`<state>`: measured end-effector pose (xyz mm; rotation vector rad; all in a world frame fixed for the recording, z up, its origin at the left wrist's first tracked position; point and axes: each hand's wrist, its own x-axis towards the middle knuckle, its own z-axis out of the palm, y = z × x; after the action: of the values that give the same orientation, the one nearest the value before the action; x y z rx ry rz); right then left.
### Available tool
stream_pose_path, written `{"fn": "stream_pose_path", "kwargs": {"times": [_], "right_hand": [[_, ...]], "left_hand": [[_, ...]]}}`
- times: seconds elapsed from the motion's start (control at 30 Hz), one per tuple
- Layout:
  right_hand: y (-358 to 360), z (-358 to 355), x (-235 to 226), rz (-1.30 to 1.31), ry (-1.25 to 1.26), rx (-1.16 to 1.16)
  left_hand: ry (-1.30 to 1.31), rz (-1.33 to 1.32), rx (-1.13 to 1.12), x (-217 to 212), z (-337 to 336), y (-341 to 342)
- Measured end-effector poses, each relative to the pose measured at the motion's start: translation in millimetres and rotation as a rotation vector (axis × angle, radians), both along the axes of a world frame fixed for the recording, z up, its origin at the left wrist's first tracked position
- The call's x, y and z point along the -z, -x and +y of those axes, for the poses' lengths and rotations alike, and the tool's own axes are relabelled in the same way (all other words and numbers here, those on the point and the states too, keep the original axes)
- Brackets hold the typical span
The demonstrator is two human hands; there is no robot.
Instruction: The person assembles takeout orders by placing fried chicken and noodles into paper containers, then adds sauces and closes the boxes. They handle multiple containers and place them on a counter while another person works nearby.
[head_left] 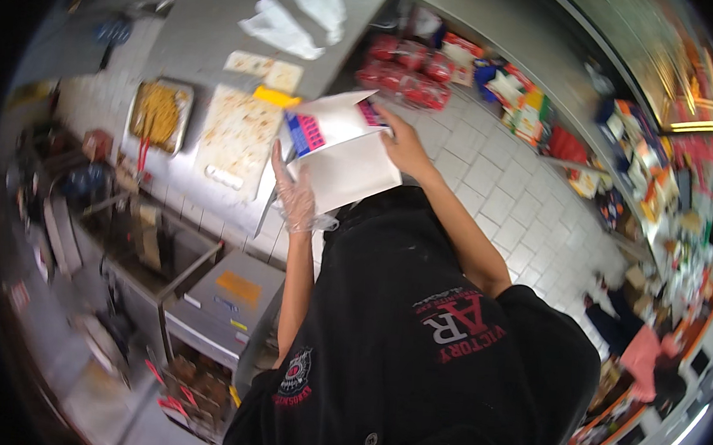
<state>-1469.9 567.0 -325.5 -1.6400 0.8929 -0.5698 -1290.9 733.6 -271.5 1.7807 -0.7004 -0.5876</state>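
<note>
Two hands of ours hold one open carton (358,173) between them, raised near the edge of the metal table (196,29). Our left hand (295,195), in a clear plastic glove, grips the carton's left side, thumb inside and fingers along the outside; our right hand (403,146) is closed on its upper right corner. The carton's white inner faces are turned up to us, with blue and pink print on its outer panels.

On the table, a metal tray (182,132) holds yellow strips of food — red-handled tongs (144,151) lie across them. Between tray and carton we see a stained white cutting board (238,136) with crumbs on it. A yellow object (274,97) lies by the board's upper end, and the carton covers its tip. White sheets (300,20) lie farther up the table. Beyond our right hand, red packages (404,69) sit in clear plastic — their contents we cannot tell.
</note>
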Motion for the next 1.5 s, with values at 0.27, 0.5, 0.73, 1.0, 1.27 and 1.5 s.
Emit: {"fn": "stream_pose_path", "kwargs": {"times": [0.27, 0.5, 0.73, 1.0, 1.27, 1.5], "right_hand": [[-105, 28, -49, -0.077, 0.3, -0.164], [-223, 149, -60, -0.11, 0.376, -0.53], [-312, 227, -58, 0.057, 0.339, -0.746], [-354, 203, -54, 0.041, -0.03, -0.62], [-474, 267, -92, -0.248, -0.067, -0.443], [-662, 581, -180, -0.417, 0.074, -1.63]], "left_hand": [[0.122, 0.376, -0.217, -36, 54, -49], [0.106, 0.042, -0.463, -22, 200, -120], [-0.01, 0.082, -0.548, -22, 318, -162], [0.24, -0.009, -0.439, -3, 286, -243], [-0.041, 0.324, -0.729, 21, 415, -326], [-0.023, 0.215, -1.04, 100, 537, -335]]}}
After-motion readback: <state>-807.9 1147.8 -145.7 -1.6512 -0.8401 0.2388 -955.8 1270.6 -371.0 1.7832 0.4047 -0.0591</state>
